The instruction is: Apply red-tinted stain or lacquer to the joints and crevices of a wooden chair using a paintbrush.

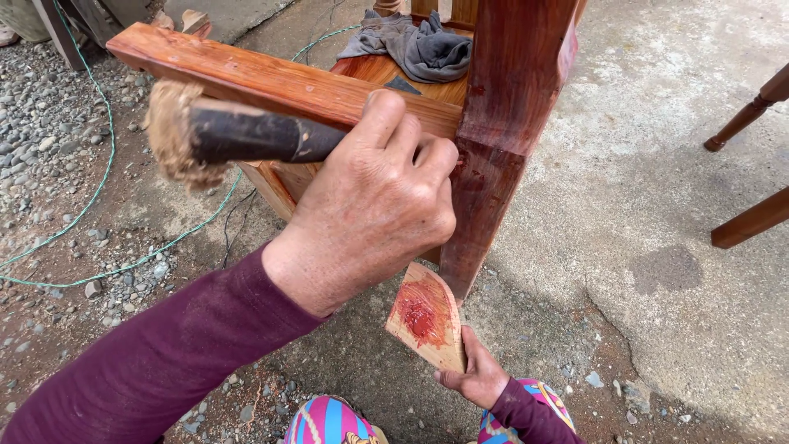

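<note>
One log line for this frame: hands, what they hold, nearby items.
left hand: grips dark-handled brush against wooden chair frame | right hand: holds wood scrap smeared red | grey cloth on seat

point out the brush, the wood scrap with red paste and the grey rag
brush [246,136], head view, on its dark handle
wood scrap [427,316], head view, on the red paste smeared on its face
grey rag [423,45], head view, on the folds lying on the chair seat

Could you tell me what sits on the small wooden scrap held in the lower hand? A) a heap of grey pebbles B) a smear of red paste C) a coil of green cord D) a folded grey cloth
B: the wooden scrap in the right hand carries a glossy red smear on its upper face.
</note>
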